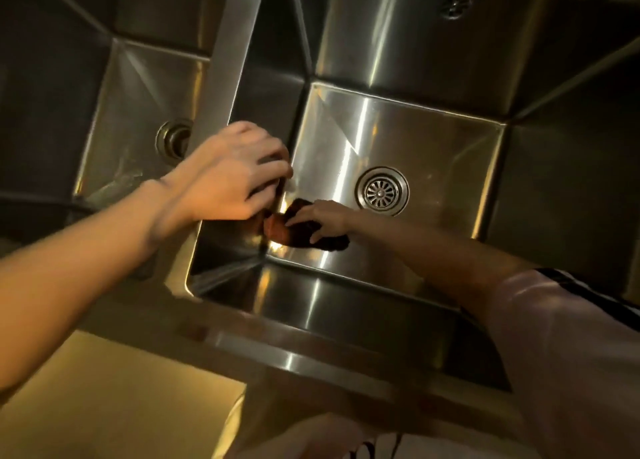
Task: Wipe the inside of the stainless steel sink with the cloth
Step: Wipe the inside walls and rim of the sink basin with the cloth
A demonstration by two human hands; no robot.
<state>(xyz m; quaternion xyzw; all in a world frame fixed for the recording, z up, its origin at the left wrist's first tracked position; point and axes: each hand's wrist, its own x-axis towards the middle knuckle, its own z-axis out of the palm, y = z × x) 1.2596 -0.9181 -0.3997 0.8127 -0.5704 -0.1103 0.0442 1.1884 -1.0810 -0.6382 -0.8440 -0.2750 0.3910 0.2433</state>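
Observation:
A deep stainless steel sink [433,139] fills the middle and right of the head view, with a round drain strainer [381,191] in its floor. A dark brown cloth [304,238] lies on the sink floor near the left wall. My right hand [323,221] presses down on the cloth with fingers spread over it. My left hand [235,174] rests on the divider [232,63] between the two basins, fingers curled over its edge and gripping it. Part of the cloth is hidden under my right hand.
A second basin [138,112] with its own drain [173,141] lies to the left of the divider. The sink's front rim [311,354] runs across the bottom. A yellowish surface [121,406] shows below left. An overflow fitting [455,2] sits on the back wall.

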